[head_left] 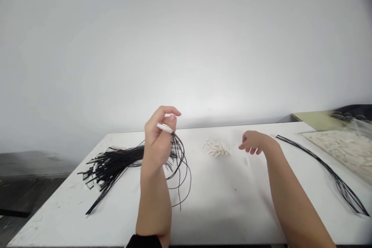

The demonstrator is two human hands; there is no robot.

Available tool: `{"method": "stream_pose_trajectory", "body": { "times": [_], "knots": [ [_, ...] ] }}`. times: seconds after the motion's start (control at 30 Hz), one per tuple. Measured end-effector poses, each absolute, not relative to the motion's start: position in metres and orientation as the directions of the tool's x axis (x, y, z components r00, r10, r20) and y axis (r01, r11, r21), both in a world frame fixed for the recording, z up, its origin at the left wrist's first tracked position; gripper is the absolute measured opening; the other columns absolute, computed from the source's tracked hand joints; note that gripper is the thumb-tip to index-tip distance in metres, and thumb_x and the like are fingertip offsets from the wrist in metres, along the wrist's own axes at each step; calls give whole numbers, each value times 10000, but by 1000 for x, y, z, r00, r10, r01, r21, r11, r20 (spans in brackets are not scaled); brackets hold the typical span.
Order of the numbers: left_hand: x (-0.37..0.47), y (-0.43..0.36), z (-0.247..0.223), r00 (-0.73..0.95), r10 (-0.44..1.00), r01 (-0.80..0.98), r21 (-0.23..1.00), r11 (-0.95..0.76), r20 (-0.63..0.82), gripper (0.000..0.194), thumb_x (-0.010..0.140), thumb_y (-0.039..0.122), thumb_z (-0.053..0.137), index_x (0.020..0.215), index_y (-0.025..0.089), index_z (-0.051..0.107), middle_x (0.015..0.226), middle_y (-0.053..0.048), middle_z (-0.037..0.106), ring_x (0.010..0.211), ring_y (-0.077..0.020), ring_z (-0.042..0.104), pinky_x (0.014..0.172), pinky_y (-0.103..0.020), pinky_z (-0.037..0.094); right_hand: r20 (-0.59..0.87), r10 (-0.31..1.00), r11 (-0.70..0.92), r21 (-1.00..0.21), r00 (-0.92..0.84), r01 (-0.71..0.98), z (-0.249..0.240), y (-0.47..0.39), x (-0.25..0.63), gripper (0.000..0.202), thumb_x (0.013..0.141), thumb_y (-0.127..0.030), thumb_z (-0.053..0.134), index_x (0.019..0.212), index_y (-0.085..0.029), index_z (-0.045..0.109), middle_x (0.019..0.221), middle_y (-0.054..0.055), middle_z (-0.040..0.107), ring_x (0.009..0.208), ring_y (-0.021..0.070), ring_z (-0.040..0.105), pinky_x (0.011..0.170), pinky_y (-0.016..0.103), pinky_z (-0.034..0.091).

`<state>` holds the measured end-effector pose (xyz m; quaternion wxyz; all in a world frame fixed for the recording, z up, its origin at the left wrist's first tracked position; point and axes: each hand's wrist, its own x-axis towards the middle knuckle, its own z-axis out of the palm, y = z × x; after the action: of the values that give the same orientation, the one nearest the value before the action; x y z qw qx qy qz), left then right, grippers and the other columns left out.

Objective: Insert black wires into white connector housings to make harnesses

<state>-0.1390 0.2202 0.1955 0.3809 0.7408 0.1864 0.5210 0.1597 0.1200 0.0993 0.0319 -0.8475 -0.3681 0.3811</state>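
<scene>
Two hands of mine are up over the white desk [221, 209]. My left hand [158, 139] is raised at about eleven o'clock from the desk's middle, fingers pinched shut on a small white piece [164, 127] held between thumb and forefinger, with a few thin black cords [181, 162] hanging from the same grip and looping down to the desk. Behind that hand, toward nine o'clock, lies a large bundle of black cords [110, 164], fanned out with its cut ends toward the desk's left edge.

My right hand [252, 142] hovers at about one o'clock, holding nothing, fingers loosely curled and pointing left toward a small heap of white pieces [216, 148] that lies loose on the desk at twelve o'clock, just beside the fingertips but not touched.

At three o'clock a second, thinner bunch of black cords [328, 168] runs diagonally along the desk. Beyond it, at two o'clock, a clear plastic bag [356, 126] lies open at the desk's right edge, filled with many more white pieces [340, 147] of the same kind.
</scene>
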Motion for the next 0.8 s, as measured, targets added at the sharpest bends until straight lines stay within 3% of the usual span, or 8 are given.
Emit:
{"method": "stream_pose_trajectory", "body": {
  "times": [0.17, 0.33, 0.4, 0.47, 0.6, 0.7, 0.8],
  "knots": [
    [-124, 208, 192, 465, 628, -215, 767, -604, 624, 206, 961, 390, 411, 1042, 244, 531, 592, 39, 324, 590, -137, 398, 618, -293, 390, -727, 532, -787, -234, 435, 571, 58, 105, 157, 273, 916, -340, 589, 1078, -120, 592, 950, 43, 631, 785, 124, 621, 697, 296, 549],
    [-121, 198, 192, 630, 587, 2, 754, -657, 509, 323, 982, 396, 351, 1263, 267, 442, 922, -38, 490, 848, -152, 478, 855, -327, 428, -663, 646, -723, -373, 379, 582, 60, 90, 152, 243, 914, -332, 592, 1026, -117, 599, 876, 25, 630, 713, 104, 608, 656, 271, 538],
    [-122, 195, 194, 673, 607, 61, 785, -616, 423, 344, 974, 409, 377, 1284, 276, 445, 951, -39, 478, 827, -140, 481, 828, -316, 444, -556, 753, -639, -489, 352, 594, 77, 90, 148, 243, 895, -327, 610, 1027, -124, 597, 853, 26, 639, 694, 106, 604, 664, 274, 527],
    [-122, 192, 197, 706, 619, 35, 856, -515, 344, 324, 964, 416, 405, 1248, 275, 476, 897, -23, 462, 723, -114, 474, 691, -277, 459, -384, 863, -504, -617, 329, 604, 101, 90, 142, 258, 886, -354, 605, 1041, -149, 596, 881, 41, 658, 726, 116, 612, 698, 277, 512],
    [-117, 190, 201, 788, 575, -88, 964, -250, 221, 146, 909, 359, 528, 993, 243, 557, 748, 28, 409, 516, -58, 447, 444, -212, 353, -54, 942, -256, -751, 330, 609, 148, 89, 122, 377, 870, -536, 557, 1050, -207, 600, 959, 47, 669, 842, 153, 626, 750, 298, 503],
    [-116, 194, 198, 840, 495, -174, 975, -140, 221, 72, 828, 248, 615, 836, 203, 559, 700, 33, 451, 531, -70, 524, 492, -221, 428, 165, 913, -115, -774, 373, 623, 168, 84, 109, 417, 830, -567, 596, 1043, -208, 615, 924, 60, 675, 791, 173, 645, 687, 310, 517],
    [-120, 203, 195, 866, 404, -296, 953, -66, 297, 115, 766, 203, 654, 744, 179, 543, 737, 8, 483, 649, -114, 607, 628, -282, 526, 380, 798, -63, -719, 467, 692, 173, 79, 104, 387, 795, -534, 653, 1026, -224, 641, 853, 46, 680, 708, 171, 655, 595, 287, 516]
  ]
}}
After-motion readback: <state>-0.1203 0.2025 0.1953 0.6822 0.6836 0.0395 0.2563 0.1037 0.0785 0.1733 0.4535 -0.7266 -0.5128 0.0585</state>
